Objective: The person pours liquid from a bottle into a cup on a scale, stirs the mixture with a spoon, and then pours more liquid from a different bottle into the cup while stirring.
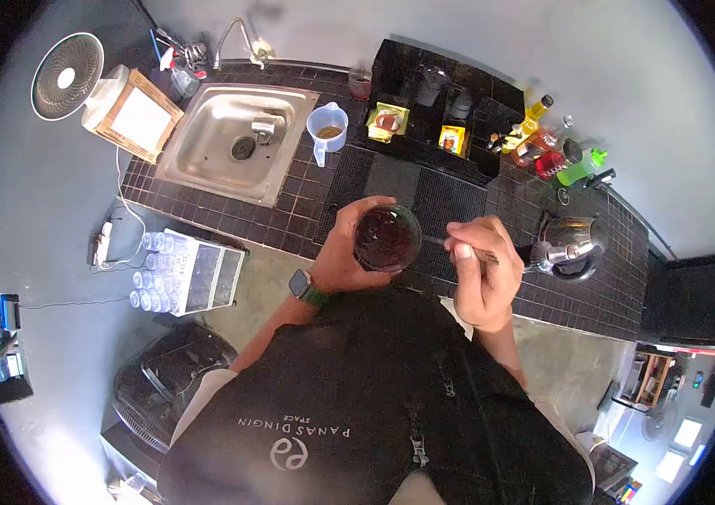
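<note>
White print on the black apron (pixel 357 404) reads "PANAS DINGIN SPACE" above a round logo, upside down from this head view. No other writing can be read.

The left hand (pixel 342 252), a watch (pixel 307 288) on its wrist, wraps its fingers around a glass (pixel 386 238) of dark liquid held near the counter's front edge, at the centre of the view. The right hand (pixel 480 273), at 3 o'clock from the glass, pinches a thin spoon (pixel 458 247) between thumb and curled fingers; the handle points toward the glass rim, and its tip is too small to tell.

The counter (pixel 307 202) is black tile, running from 10 o'clock to 4 o'clock. A steel sink (pixel 235 143) sits at 10 o'clock from the glass, a plastic jug (pixel 326 130) at 11, a black rack (pixel 433 109) with small packets at 12, bottles (pixel 543 139) at 2, and a kettle (pixel 572 244) at 3, just beside the right hand. The open stretch of tile lies between jug and glass.

A fan (pixel 67 76) stands at the far 10 o'clock corner. Below the counter, at 9 o'clock, a crate of cups (pixel 185 269) rests on the grey floor.
</note>
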`<act>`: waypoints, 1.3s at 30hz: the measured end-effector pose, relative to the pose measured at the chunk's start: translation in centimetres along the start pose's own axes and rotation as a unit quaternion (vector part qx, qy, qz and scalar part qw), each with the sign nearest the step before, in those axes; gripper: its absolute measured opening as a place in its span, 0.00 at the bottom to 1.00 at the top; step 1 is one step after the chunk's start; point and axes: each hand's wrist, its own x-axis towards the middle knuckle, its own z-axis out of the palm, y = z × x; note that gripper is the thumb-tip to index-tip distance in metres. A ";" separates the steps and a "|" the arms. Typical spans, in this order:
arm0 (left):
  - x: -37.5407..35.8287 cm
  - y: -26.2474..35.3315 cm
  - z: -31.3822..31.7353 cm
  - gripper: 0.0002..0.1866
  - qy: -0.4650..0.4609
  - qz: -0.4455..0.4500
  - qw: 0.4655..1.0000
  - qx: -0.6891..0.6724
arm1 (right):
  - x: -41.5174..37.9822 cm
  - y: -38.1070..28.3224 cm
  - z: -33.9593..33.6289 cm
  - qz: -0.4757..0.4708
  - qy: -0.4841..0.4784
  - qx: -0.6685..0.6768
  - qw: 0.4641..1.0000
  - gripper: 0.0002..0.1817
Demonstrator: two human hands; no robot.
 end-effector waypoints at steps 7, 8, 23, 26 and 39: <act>0.9 -0.2 2.5 0.60 0.005 -0.018 0.999 -0.040 | -1.3 1.8 -1.1 0.036 -0.005 0.105 0.994 0.07; 1.2 -0.3 2.8 0.60 0.006 -0.008 0.999 -0.036 | -1.4 2.1 -1.6 0.042 0.010 0.085 0.995 0.07; 2.6 -2.1 8.3 0.58 0.036 0.013 0.996 0.076 | -1.6 5.4 -6.8 0.040 0.018 0.026 0.999 0.12; 2.6 -2.0 9.4 0.54 0.049 0.004 0.992 0.119 | -1.3 5.9 -6.5 0.058 0.007 0.066 0.996 0.11; 6.4 -1.8 10.6 0.58 0.191 0.035 0.977 0.093 | -0.1 7.9 -7.7 0.001 -0.007 0.081 0.997 0.10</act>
